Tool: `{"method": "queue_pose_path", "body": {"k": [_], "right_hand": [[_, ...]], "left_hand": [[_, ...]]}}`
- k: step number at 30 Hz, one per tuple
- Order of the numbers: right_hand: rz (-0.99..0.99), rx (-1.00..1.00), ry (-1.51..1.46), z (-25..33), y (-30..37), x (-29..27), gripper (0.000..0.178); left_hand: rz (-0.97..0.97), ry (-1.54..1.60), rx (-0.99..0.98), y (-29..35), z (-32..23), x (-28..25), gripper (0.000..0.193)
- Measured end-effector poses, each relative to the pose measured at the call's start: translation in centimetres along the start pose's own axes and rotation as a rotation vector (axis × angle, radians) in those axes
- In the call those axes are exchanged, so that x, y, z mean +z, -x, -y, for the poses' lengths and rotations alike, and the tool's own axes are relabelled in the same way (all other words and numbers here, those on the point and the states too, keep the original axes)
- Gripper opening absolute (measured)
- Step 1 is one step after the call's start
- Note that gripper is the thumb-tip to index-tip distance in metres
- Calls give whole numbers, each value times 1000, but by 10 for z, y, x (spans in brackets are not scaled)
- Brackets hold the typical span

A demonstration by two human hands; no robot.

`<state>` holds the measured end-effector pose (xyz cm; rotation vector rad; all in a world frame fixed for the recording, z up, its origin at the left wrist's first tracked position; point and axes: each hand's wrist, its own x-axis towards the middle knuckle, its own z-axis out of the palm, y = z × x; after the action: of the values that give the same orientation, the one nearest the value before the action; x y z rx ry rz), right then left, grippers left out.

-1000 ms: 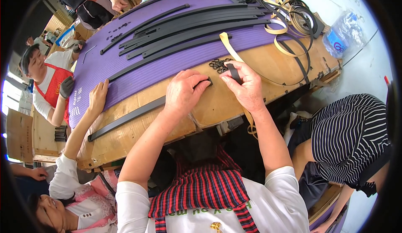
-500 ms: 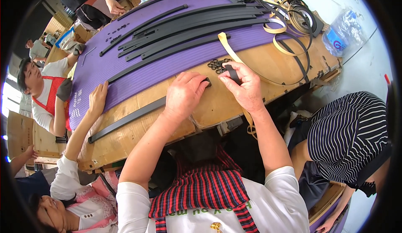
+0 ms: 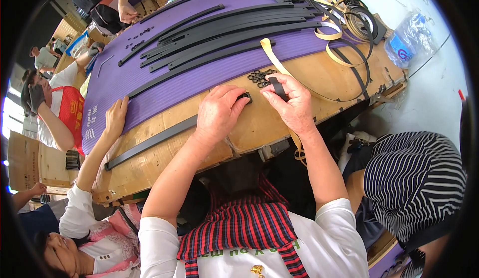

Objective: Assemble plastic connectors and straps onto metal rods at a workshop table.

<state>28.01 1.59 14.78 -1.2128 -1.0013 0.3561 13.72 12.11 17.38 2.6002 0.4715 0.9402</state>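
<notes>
My left hand [image 3: 219, 112] is closed over the right end of a long dark grey flat bar [image 3: 154, 142]. The bar lies along the near edge of the wooden table, its tip poking out beyond my fingers. Just to the right, my right hand [image 3: 292, 106] pinches a short piece of black strip [image 3: 277, 88] between thumb and fingers. A yellowish tail of strip [image 3: 298, 145] hangs below that hand past the table edge. Behind the two hands sits a small heap of black rings [image 3: 259, 77].
More dark bars [image 3: 234, 32] lie on a purple mat [image 3: 112, 101]. Tangled black-and-yellow tape [image 3: 344, 8] fills the far right corner, near a clear plastic bottle [image 3: 405, 41]. A co-worker's hand [image 3: 117, 116] rests at another bar's left end. A person in stripes [image 3: 416, 183] is close on my right.
My hands, the bar and the strip stay practically still. The striped person on the right has shifted lower, and the gloved co-worker at left has raised a hand toward their head.
</notes>
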Motion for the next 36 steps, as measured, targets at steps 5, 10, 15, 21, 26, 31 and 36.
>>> {"method": "queue_pose_path", "body": {"k": [5, 10, 15, 21, 26, 31, 36], "right_hand": [[4, 10, 5, -1, 0, 0, 25], [-12, 39, -16, 4, -1, 1, 25], [16, 110, -188, 15, -1, -10, 21], [173, 270, -97, 65, 56, 10, 24], [293, -10, 241, 79, 90, 26, 26], [250, -188, 448, 86, 102, 32, 32], [244, 217, 280, 92, 101, 19, 55]], "left_hand": [[-29, -3, 25, 3, 2, -2, 22], [-123, -8, 20, 18, 6, -13, 24], [-227, 35, 85, 31, 5, -21, 21], [-41, 571, -227, 60, -28, -29, 23], [298, 1412, -600, 70, -48, -26, 16], [142, 1249, -420, 85, -51, -26, 12], [36, 893, -238, 90, -55, -45, 13]]}}
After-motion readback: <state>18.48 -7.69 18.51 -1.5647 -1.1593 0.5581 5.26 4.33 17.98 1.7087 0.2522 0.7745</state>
